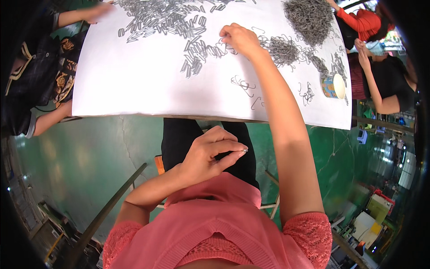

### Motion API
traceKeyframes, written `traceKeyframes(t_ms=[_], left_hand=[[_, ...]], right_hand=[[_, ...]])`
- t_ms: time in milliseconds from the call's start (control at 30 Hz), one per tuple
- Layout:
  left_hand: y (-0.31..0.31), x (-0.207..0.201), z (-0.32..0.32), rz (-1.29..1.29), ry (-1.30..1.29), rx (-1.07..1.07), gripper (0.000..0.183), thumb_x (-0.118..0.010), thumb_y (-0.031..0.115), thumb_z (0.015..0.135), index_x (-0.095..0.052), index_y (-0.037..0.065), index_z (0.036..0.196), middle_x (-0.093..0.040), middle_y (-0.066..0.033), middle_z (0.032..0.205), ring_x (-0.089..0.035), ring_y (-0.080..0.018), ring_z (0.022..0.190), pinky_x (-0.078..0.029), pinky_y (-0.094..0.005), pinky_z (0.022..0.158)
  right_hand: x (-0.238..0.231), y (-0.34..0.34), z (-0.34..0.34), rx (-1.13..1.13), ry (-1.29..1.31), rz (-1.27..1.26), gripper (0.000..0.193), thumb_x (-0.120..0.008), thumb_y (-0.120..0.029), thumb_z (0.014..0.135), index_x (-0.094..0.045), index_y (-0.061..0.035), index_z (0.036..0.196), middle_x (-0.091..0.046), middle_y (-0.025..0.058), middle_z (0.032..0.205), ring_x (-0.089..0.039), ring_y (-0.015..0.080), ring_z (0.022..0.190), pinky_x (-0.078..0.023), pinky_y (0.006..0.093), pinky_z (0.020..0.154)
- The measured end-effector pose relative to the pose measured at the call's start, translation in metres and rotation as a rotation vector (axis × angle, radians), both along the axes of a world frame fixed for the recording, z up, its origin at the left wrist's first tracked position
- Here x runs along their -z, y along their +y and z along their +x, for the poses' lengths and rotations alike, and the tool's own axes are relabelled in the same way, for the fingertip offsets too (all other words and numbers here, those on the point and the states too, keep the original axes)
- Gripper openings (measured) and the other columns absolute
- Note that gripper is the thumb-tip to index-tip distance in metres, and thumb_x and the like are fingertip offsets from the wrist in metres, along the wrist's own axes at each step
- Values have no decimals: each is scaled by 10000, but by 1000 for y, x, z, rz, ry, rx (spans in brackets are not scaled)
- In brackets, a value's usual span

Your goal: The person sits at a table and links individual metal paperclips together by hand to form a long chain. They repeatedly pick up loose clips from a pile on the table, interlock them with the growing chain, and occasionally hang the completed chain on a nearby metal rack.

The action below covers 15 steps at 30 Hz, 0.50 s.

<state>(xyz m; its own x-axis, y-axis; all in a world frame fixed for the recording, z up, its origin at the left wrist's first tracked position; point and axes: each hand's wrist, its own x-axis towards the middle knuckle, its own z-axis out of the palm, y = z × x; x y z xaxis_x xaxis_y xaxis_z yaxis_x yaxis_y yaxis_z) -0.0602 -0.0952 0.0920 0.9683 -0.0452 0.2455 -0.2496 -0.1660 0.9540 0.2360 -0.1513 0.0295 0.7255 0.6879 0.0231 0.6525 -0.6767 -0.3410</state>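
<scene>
Over my lap, in front of the table's edge, my left hand point(215, 151) pinches a small metal piece point(245, 150) between thumb and forefinger. Only its shiny tip shows. My right hand point(242, 39) reaches over the white tabletop point(134, 85) with its fingers curled together; what they hold, if anything, is hidden. To its left lie several elongated metal wire loops point(195, 54), spreading from a bigger heap of loops point(156, 20). Beside it on the right is a small pile of bent wire hooks point(283, 50). A few loose hooks point(243, 83) lie nearer to me.
A large dark heap of wire pieces point(310, 20) covers the far right. A patterned paper cup point(333, 86) lies tipped near the right edge. Another person's blurred hand point(97, 12) is at the far left corner; people in red and black sit at the right.
</scene>
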Motion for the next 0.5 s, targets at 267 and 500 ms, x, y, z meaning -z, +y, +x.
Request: traceKeyframes(t_ms=[267, 500], left_hand=[[-6, -3, 1, 43, 10, 15, 153, -717, 2, 722, -710, 45, 868, -619, -59, 814, -563, -166, 738, -463, -269, 636], [-3, 8, 3, 17, -6, 24, 178, -726, -5, 709, -707, 50, 876, -607, -54, 792, -557, -155, 719, -449, -264, 601]], right_hand=[[5, -2, -19, 260, -258, -93, 176, -547, -81, 795, -631, -37, 942, -614, 139, 1035, -586, 305, 987, -453, 421, 841], [16, -161, -64, 849, -289, 243, 77, -566, -74, 778, -594, -48, 845, -615, 145, 904, -602, 307, 835, -482, 408, 721]])
